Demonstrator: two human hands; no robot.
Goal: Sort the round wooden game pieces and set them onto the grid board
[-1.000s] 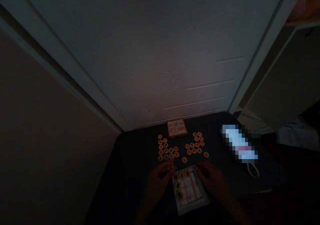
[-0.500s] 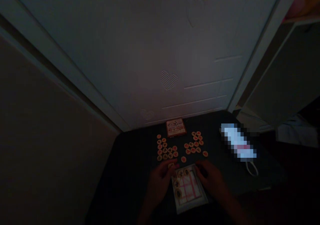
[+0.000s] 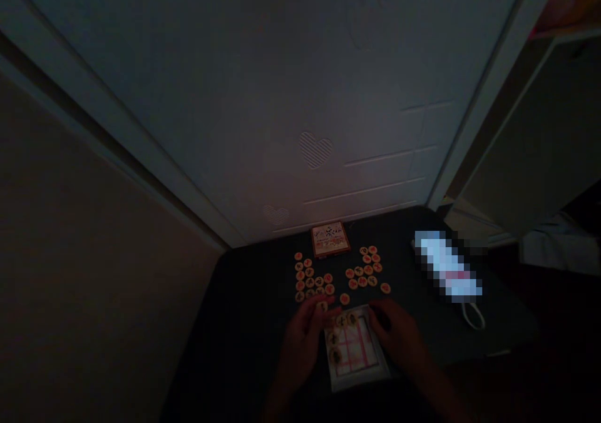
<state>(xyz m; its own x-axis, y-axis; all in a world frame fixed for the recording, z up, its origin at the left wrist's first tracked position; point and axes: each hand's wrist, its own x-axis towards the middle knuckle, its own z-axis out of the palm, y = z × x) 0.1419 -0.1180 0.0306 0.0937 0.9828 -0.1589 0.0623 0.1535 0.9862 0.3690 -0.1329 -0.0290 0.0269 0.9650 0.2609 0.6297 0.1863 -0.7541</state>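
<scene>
A white sheet with a pink-lined grid (image 3: 357,348) is in front of me, with several round Chinese chess pieces (image 3: 335,355) along its left and top edges. My right hand (image 3: 397,332) has its fingers curled at the sheet's upper right corner and appears to pinch it. My left hand (image 3: 303,338) is at the upper left corner, its fingers reaching over the sheet's edge. A round chess piece (image 3: 322,307) shows between the left fingers and appears held there. Beyond the sheet lies a single red-marked piece (image 3: 345,299).
More chess pieces lie in a left group (image 3: 310,282) and a right group (image 3: 363,281) on the dark table (image 3: 244,310). A small flat box (image 3: 330,239) stands by the white panel (image 3: 282,97). A blurred-out bright device (image 3: 446,266) with a loop strap lies right. The light is dim.
The sheet and the pieces on it have shifted slightly away from me. My left hand has moved a little the same way, the piece between its fingers going along. The right hand has hardly moved.
</scene>
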